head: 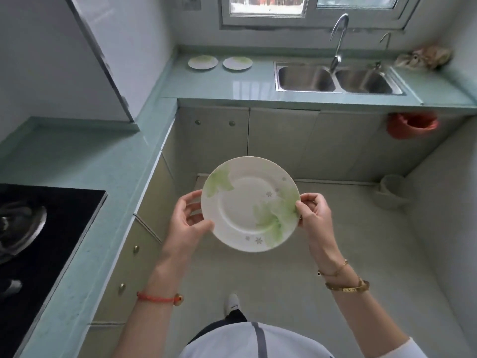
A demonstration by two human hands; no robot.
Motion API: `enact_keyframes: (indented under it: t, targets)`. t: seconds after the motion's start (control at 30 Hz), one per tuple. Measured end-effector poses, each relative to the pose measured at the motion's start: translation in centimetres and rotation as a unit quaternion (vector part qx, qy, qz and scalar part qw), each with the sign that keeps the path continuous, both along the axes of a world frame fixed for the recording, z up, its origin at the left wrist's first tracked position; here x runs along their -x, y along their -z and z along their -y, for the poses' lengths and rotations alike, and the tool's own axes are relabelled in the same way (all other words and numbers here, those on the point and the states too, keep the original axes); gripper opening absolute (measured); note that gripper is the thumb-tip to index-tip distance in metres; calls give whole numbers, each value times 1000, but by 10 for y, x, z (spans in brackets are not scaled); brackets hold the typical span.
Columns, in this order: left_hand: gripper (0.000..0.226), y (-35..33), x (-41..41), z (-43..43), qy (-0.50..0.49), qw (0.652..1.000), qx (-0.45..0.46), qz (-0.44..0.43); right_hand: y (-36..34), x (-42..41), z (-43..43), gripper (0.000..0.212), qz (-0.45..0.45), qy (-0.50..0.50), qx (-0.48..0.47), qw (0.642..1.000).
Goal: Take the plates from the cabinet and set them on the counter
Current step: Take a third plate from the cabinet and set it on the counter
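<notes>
A white plate with green leaf prints (249, 202) hangs level over the floor in the middle of the view. My left hand (189, 220) grips its left rim and my right hand (313, 215) pinches its right rim. Two more plates of the same pattern lie flat on the pale green counter (253, 81) far ahead: one at the back left corner (202, 62) and one just right of it (237, 63), apart from each other. No open cabinet is in view.
A double steel sink (338, 78) with a tall tap (338, 37) sits right of the plates. A black hob (38, 241) with a pot lid lies at the left. An upper cabinet door (100, 55) juts out at top left. A red bag (411, 124) hangs under the counter.
</notes>
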State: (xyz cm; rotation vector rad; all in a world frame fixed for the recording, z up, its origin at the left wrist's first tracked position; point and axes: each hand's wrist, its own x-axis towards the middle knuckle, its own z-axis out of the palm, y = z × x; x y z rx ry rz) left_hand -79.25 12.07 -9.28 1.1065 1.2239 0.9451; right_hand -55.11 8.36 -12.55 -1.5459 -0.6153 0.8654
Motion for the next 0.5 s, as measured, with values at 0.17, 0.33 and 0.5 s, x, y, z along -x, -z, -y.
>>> enact_keyframes:
  t: [0.17, 0.33, 0.5]
  targets:
    - [62, -3, -4, -94, 23, 1000, -5, -19, -1, -5, -83, 10, 3, 17, 4, 1000]
    - [61, 0, -13, -171, 30, 999, 6, -23, 0, -13, -157, 7, -4, 27, 11, 1000]
    - [63, 7, -30, -252, 8, 1000, 19, -18, 7, -30, -245, 9, -5, 13, 13, 1000]
